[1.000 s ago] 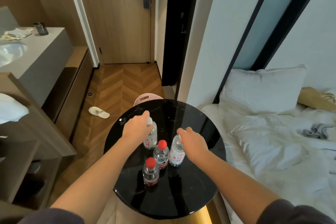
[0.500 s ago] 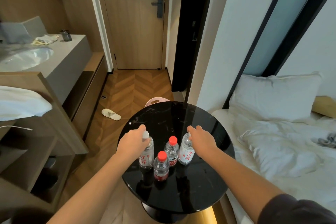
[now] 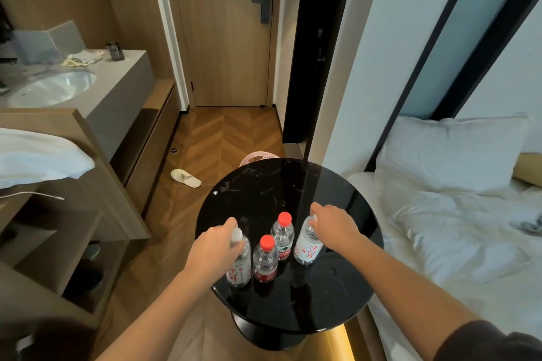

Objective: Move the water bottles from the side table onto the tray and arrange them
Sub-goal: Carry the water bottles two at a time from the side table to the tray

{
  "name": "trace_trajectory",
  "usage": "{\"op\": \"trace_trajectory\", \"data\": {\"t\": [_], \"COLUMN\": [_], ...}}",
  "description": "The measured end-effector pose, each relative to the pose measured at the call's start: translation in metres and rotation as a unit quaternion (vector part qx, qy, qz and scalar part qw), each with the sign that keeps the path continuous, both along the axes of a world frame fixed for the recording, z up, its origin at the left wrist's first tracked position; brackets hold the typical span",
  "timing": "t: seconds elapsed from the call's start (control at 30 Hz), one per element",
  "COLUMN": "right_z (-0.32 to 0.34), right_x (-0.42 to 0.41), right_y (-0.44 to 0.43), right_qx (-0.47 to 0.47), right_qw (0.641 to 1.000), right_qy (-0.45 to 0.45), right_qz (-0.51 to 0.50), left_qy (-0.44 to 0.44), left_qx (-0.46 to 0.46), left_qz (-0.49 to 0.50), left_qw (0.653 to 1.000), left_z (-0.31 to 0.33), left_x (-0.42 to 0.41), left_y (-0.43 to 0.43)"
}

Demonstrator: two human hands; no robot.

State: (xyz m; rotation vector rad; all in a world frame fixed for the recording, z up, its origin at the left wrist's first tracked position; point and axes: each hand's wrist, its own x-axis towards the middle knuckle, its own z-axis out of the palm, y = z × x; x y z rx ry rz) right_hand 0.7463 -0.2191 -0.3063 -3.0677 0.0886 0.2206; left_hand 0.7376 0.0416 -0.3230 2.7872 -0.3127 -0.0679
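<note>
Barely started: all four bottles (image 3: 282, 236) stand on the worktop (image 3: 278, 190), my left grip (image 3: 215, 249) curled round the left bottle (image 3: 239, 269), my right grip (image 3: 334, 227) round the right bottle (image 3: 306, 246), no tray in view.

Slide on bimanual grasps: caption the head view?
Left hand grips the left bottle, right hand the right bottle, on the black side table; two red-capped bottles between.
</note>
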Motion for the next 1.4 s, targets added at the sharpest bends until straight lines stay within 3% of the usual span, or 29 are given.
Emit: {"op": "trace_trajectory", "data": {"t": [0.43,0.57,0.63,0.73,0.83,0.9,1.0,1.17,1.4], "right_z": [-0.010,-0.019,-0.023,-0.040,-0.069,-0.089,-0.118,-0.154,-0.182], "right_x": [-0.051,-0.061,-0.064,-0.077,-0.095,-0.101,-0.105,-0.103,-0.091], "right_y": [-0.002,-0.011,-0.018,-0.029,-0.041,-0.047,-0.048,-0.039,-0.029], "right_qx": [0.019,0.036,0.087,0.216,0.405,0.480,0.510,0.531,0.548], "right_qw": [0.998,0.997,0.993,0.970,0.906,0.869,0.851,0.839,0.823], "right_qy": [0.007,-0.035,-0.065,-0.111,-0.108,-0.078,-0.024,0.017,-0.008], "right_qz": [0.067,0.061,0.044,0.004,-0.059,-0.098,-0.123,-0.116,-0.150], "left_qy": [-0.002,0.002,0.005,0.022,0.010,0.008,0.054,0.107,0.097], "left_qx": [-0.022,-0.080,-0.116,-0.175,-0.209,-0.254,-0.378,-0.484,-0.499], "left_qz": [0.042,0.077,0.104,0.146,0.194,0.238,0.293,0.278,0.249], "left_qw": [0.999,0.994,0.988,0.973,0.958,0.937,0.876,0.823,0.824], "left_z": [-0.008,-0.007,-0.006,-0.012,-0.029,-0.043,-0.077,-0.129,-0.160], "left_x": [-0.053,-0.065,-0.069,-0.079,-0.096,-0.103,-0.108,-0.111,-0.101], "left_y": [-0.023,-0.028,-0.029,-0.032,-0.040,-0.042,-0.042,-0.045,-0.054]}}
